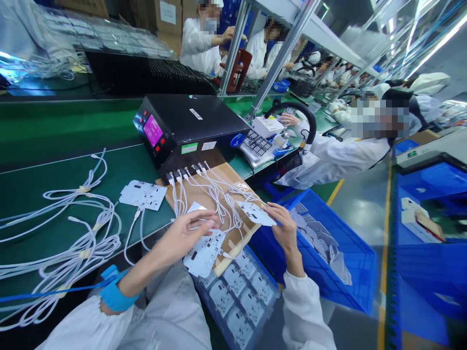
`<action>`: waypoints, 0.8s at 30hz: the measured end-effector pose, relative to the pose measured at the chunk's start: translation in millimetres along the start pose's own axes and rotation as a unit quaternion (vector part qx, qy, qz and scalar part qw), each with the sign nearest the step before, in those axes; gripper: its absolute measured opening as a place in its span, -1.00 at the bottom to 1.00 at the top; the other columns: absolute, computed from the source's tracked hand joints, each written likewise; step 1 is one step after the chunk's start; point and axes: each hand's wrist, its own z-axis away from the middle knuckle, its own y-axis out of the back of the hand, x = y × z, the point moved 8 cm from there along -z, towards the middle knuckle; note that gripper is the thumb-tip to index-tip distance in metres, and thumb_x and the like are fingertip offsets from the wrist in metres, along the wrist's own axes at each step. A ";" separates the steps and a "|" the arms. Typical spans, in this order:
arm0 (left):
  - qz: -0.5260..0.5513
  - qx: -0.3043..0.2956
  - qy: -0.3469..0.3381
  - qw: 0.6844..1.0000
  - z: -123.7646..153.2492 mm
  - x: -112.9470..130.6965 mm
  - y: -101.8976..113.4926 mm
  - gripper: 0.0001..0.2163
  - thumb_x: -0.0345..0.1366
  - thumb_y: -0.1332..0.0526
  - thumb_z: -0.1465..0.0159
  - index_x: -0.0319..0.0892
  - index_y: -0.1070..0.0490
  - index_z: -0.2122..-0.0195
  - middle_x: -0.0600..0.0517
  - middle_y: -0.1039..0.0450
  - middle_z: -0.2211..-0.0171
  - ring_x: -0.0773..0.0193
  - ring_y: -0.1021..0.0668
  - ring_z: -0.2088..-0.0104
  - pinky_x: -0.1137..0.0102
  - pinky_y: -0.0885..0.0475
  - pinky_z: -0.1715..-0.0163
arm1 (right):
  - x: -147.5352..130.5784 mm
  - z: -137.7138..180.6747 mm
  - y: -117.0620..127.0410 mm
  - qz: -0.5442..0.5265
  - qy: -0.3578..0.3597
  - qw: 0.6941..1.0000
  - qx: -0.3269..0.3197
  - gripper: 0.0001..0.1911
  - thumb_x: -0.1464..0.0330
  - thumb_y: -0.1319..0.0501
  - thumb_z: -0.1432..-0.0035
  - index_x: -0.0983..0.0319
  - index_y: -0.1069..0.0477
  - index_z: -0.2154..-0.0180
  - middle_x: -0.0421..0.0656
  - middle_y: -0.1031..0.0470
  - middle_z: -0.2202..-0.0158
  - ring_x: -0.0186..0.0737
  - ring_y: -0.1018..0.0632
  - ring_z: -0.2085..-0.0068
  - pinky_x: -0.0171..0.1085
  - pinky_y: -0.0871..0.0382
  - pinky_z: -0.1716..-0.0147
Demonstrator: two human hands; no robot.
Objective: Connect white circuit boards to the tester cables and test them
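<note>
My right hand [282, 224] pinches a white circuit board [256, 213] by its edge, over the brown cardboard sheet [228, 177]. My left hand [189, 229] lies over other white boards [204, 253] on that sheet, its fingers curled on a board or a cable end; which one is hidden. Several white cables [215, 192] run from the black tester box [182, 124] across the cardboard. Another white board [143, 194] with a cable plugged in lies on the green belt. A blue wrist strap [115, 291] sits on my left forearm.
A bundle of loose white cables [73, 243] sprawls on the green belt [44, 131] at left. A blue crate [328, 253] of boards stands at right, a clear tray of boards [237, 291] below the cardboard. Co-workers in white coats [339, 155] sit along the line.
</note>
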 end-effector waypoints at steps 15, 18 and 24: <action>-0.297 0.272 -0.113 0.908 3.2 100.4 125.3 -0.42 -0.03 -0.27 -0.31 -0.19 -0.40 -0.29 -0.02 -0.59 0.43 0.22 -0.54 0.52 0.37 -0.48 0.45 | 51.6 41.1 -33.8 0.068 0.004 0.996 -0.063 -0.62 0.26 -0.10 -0.45 0.10 -0.64 -0.09 0.11 -0.30 -0.40 0.19 -0.42 -0.36 0.21 -0.46 -0.24; -0.312 0.264 -0.163 0.898 -15.5 111.1 119.9 -0.38 -0.09 -0.26 -0.34 -0.19 -0.28 -0.39 -0.10 -0.64 0.23 0.21 -0.59 0.45 0.30 -0.55 0.27 | 39.8 40.5 -26.0 0.076 0.003 0.996 -0.035 -0.59 0.23 -0.13 -0.43 0.11 -0.58 -0.17 0.14 -0.29 -0.39 0.29 -0.43 -0.34 0.26 -0.51 -0.17; -0.325 0.255 -0.228 0.882 -41.0 118.5 108.5 -0.43 -0.20 -0.27 -0.32 -0.23 -0.33 -0.35 -0.30 -0.45 -0.25 0.32 -0.53 0.47 0.19 -0.51 -0.06 | -51.8 51.9 13.3 0.078 -0.018 0.989 0.127 -0.51 0.33 -0.25 -0.35 -0.05 -0.47 -0.28 0.05 -0.49 -0.22 0.19 -0.64 -0.08 0.20 -0.56 -0.06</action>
